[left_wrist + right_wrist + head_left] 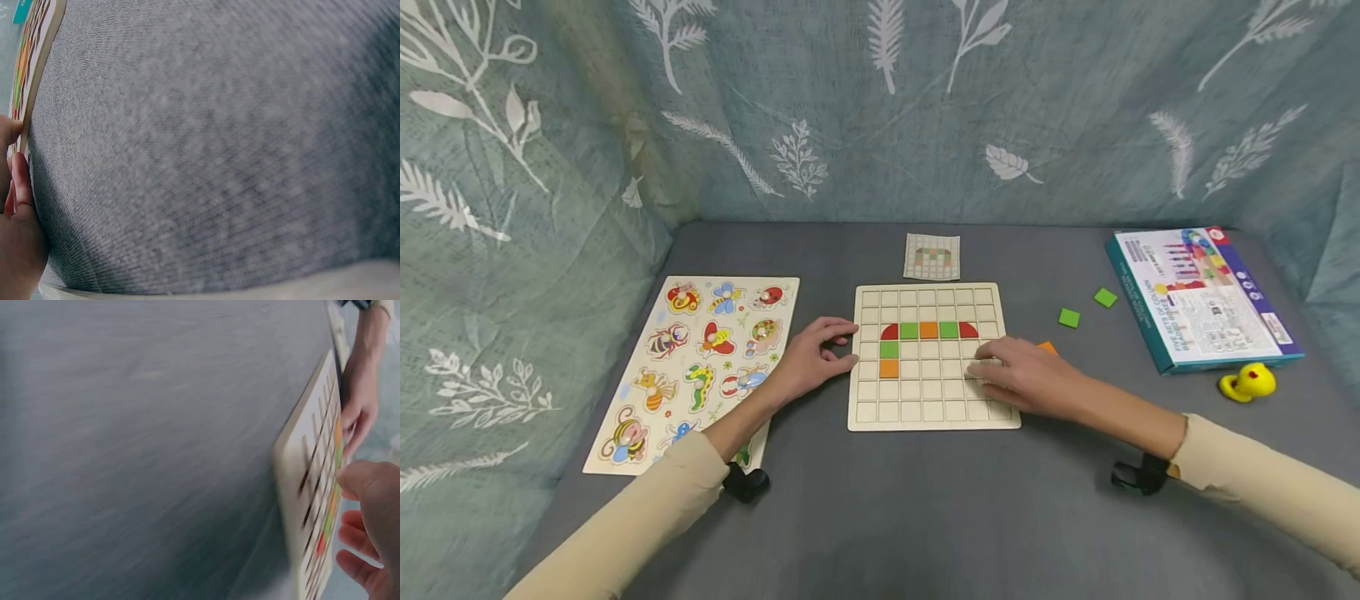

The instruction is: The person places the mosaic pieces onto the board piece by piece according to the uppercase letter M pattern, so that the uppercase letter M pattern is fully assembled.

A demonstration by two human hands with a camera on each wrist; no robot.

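A square wooden grid board [925,407] lies flat, holding red rounded pieces, green squares and orange squares that form an arch with a column on its left. My left hand [813,360] rests at the board's left edge, thumb and fingertips touching the rim with a gap between them. Over the right side of the board is my right hand [1030,377], its fingers bent loosely over the grid cells. In the right wrist view, thumb and fingers of the right hand [375,519] are spread apart, with no piece visible between them. An orange tile [1047,347] shows partly behind that hand.
Two green tiles, one nearer [1070,317] and one farther [1105,297], lie right of the board. A small pattern card [932,257] is behind it. An insect puzzle board [643,337] lies at left; a box [1210,300] and yellow duck [1248,382] are at right.
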